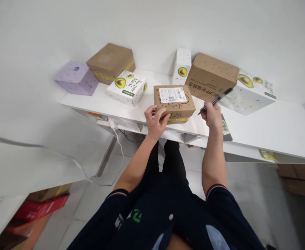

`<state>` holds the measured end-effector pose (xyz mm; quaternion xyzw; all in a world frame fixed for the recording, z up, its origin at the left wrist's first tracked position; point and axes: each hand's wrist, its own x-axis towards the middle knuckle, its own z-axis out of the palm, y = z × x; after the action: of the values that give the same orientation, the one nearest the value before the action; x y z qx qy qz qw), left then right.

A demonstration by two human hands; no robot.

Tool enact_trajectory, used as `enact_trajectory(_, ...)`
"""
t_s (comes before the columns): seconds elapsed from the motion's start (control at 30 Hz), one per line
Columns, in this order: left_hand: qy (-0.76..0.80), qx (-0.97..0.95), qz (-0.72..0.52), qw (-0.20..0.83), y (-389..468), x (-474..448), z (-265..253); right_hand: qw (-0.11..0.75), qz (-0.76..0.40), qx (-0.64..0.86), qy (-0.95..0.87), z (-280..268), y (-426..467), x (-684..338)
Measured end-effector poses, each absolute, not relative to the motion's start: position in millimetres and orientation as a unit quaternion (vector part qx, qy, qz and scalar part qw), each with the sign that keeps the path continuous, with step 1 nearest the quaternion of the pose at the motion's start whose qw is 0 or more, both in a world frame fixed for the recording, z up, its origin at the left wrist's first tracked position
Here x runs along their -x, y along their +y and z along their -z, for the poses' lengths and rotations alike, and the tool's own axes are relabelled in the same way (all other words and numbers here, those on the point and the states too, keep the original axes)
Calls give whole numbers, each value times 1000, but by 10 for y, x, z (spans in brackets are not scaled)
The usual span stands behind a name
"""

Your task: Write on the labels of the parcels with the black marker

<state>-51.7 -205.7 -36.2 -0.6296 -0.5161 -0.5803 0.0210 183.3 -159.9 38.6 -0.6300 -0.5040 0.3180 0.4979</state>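
Observation:
A small brown cardboard box [174,113] with a white shipping label [172,94] sits in front of me on the white desk. Dark handwriting marks its top and its near side, and yellow tape runs low along it. My left hand [156,122] grips the box at its near left corner, fingers bent over the edge. To the right of the box, my right hand [211,115] holds a black pen [217,100], its tip pointing down and left, apart from the box. Under my right wrist, partly hidden, lies a flat dark-edged item [225,130].
Along the wall on the desk [277,128] stand a purple box [76,78], a brown carton [112,62], a white avocado-print box [128,86], a narrow white box [182,66], a larger brown carton [212,76] and another white box [248,92]. A white cable [121,149] hangs down at left.

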Motion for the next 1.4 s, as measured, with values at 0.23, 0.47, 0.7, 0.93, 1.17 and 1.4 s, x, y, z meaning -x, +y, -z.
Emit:
enact_trajectory(0.23,-520,625,580,46,-2056,496,366,57,-197,725,-657,-46,-1573,-1860)
enact_trajectory(0.47,-519,627,573,99,-2061,515,356,94,-137,754,-635,18,-1668,-1796)
enact_trajectory(0.7,-519,626,577,82,-2046,516,367,145,3,851,-504,76,-2203,-2536)
enact_trajectory(0.93,-529,624,571,70,-2048,504,366,80,-28,836,-541,173,-2467,-2850)
enact_trajectory(1.17,-528,625,568,85,-2029,510,378,269,-114,843,-452,122,-2780,-2620)
enact_trajectory(1.4,-519,619,582,97,-2026,499,382,632,-536,463,-313,72,-3288,-2019)
